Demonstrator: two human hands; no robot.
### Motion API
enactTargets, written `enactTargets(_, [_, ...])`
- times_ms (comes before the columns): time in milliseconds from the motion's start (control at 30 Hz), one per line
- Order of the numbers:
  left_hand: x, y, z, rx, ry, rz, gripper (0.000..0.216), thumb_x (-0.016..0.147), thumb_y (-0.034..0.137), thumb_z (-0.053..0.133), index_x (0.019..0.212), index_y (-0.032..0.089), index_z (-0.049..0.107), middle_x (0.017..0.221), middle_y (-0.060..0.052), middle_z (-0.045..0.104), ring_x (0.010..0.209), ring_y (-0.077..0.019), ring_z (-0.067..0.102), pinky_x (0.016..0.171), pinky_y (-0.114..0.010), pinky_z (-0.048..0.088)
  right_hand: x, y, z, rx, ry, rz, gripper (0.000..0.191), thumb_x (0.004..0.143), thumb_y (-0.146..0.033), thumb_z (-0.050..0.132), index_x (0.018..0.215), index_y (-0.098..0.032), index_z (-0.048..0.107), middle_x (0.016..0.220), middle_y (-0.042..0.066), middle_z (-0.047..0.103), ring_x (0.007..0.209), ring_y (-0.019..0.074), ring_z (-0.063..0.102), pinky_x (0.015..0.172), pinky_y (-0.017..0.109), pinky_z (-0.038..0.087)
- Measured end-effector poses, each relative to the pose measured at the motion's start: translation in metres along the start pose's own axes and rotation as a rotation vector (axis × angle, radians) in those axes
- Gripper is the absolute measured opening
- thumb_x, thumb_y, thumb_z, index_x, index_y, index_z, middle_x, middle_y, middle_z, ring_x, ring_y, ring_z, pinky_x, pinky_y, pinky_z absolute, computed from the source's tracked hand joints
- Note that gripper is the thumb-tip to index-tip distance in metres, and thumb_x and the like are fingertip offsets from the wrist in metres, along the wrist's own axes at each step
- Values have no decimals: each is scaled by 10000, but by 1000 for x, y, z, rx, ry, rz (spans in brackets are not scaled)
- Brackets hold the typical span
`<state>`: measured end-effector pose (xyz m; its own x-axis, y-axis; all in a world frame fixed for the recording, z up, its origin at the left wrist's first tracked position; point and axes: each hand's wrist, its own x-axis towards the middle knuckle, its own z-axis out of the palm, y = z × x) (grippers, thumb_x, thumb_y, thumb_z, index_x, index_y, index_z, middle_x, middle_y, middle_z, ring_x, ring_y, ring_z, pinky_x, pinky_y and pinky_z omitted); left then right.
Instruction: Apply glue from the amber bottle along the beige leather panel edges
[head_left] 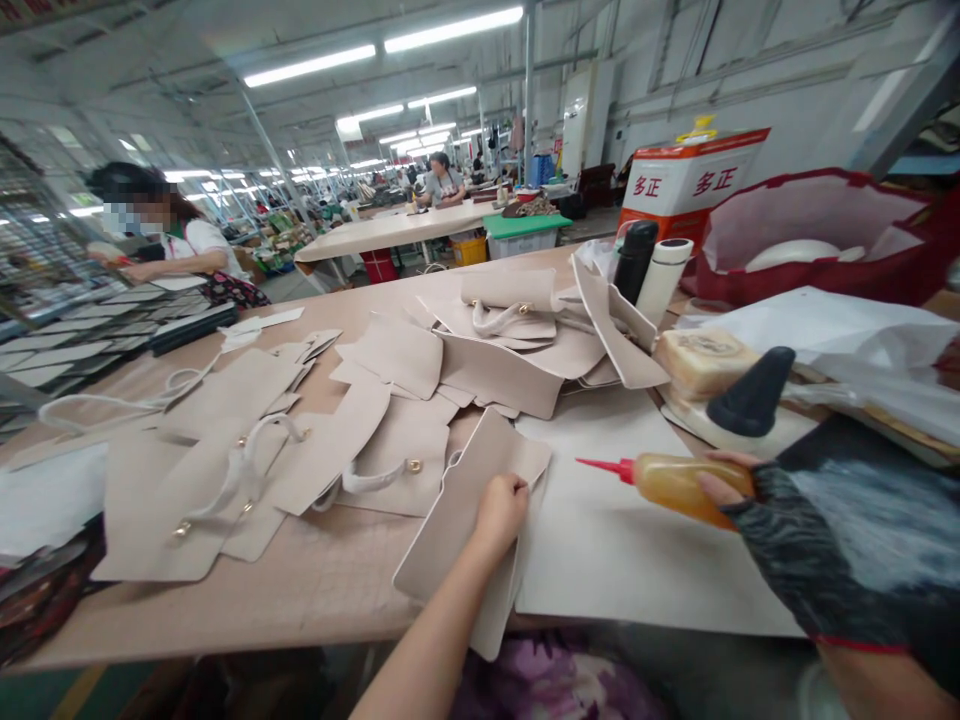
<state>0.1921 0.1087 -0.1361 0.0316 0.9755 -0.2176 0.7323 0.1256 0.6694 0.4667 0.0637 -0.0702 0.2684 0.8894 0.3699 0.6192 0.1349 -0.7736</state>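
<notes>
The left hand [500,510] covers part of the long beige leather panel [465,520], whose lower end hangs past the table [315,590] edge. The right hand's [757,500] grip hides the rear of the amber squeeze bottle with red nozzle [667,482]. A distant seated worker [444,185] is too small to make out.
</notes>
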Motion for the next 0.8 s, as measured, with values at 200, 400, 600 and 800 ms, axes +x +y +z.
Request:
enactTargets(200, [3,0,5,-11,18,-38,247,795,151,454,859,118,690,842,-107,703,805,-197,628,705,-245,429,-17,15,39,-29,2,-1,419,772,-599,491,944,-222,557,864,69,591,774,277,572,752,444,452])
enactTargets(400, [3,-1,7,-18,4,-36,253,802,154,447,865,113,689,850,-109,703,803,-196,628,692,-236,431,-26,9,55,-28,-20,-43,373,788,-557,524,921,-209,539,867,65,588,780,246,573,735,409,471])
enactTargets(600, [2,0,5,-21,0,-35,253,809,173,448,861,118,689,826,-101,703,785,-195,624,683,-242,429,-20,3,61,-66,-14,-116,365,820,-532,495,944,-191,536,892,100,590,799,263,576,760,436,476])
enactTargets(800, [1,-1,6,-24,4,-21,245,799,185,461,858,123,690,845,-100,702,779,-191,620,686,-248,429,-17,-1,63,-70,-46,-223,300,847,-491,469,900,-200,521,852,110,581,817,277,565,790,454,464])
